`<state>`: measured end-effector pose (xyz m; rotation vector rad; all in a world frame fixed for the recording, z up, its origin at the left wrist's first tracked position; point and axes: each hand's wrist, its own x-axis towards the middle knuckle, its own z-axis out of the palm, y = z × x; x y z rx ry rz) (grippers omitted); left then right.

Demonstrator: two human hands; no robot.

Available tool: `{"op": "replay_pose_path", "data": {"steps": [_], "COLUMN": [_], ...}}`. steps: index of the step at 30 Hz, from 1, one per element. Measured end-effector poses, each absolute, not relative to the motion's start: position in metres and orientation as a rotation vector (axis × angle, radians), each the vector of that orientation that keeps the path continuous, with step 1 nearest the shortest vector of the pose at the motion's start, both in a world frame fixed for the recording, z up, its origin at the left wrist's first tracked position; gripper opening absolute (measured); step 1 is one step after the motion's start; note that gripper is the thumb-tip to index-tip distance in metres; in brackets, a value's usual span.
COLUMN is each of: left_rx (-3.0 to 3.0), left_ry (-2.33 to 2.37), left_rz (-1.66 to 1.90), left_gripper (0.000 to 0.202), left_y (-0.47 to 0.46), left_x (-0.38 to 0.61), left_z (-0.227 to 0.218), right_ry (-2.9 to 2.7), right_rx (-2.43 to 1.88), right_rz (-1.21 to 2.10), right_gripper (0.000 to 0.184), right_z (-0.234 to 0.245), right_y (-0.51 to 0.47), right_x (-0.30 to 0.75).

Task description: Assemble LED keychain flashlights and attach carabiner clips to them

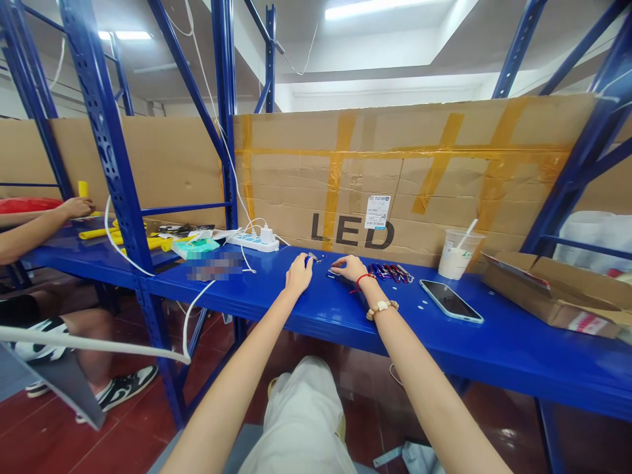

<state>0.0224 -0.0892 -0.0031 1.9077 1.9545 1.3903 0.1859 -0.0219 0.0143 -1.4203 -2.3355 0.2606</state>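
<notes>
My left hand (299,272) rests on the blue shelf (316,309) with fingers curled around a small blue item I cannot make out. My right hand (351,268) lies just to its right, fingers pinched on a small dark piece on the shelf. A bead bracelet and a red string circle my right wrist. Several small red and blue carabiner-like clips (391,271) lie in a row right of that hand. Tiny metal parts (315,257) lie between and beyond my hands.
A phone (450,301) lies face up to the right, near a plastic cup with a straw (457,253) and an open cardboard box (553,289). A white power strip (253,241) and a teal packet (195,247) lie left. Another person's arm (39,224) reaches over yellow tubes (99,232).
</notes>
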Motion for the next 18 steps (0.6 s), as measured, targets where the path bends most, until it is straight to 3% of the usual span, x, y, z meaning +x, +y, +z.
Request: {"op": "replay_pose_path", "data": {"steps": [11, 18], "left_rx": [1.791, 1.788], "left_ry": [1.93, 1.873], "left_rz": [1.339, 1.336], "left_gripper": [0.034, 0.025], "left_y": [-0.088, -0.083], "left_x": [0.022, 0.02], "left_z": [-0.004, -0.007], "right_ry": [-2.418, -2.306], "right_rx": [-1.362, -1.055], "right_rz": [0.304, 0.528], "right_gripper": [0.021, 0.023], "right_z": [0.011, 0.009], "right_y": [-0.028, -0.029], "right_x": [0.176, 0.167]}}
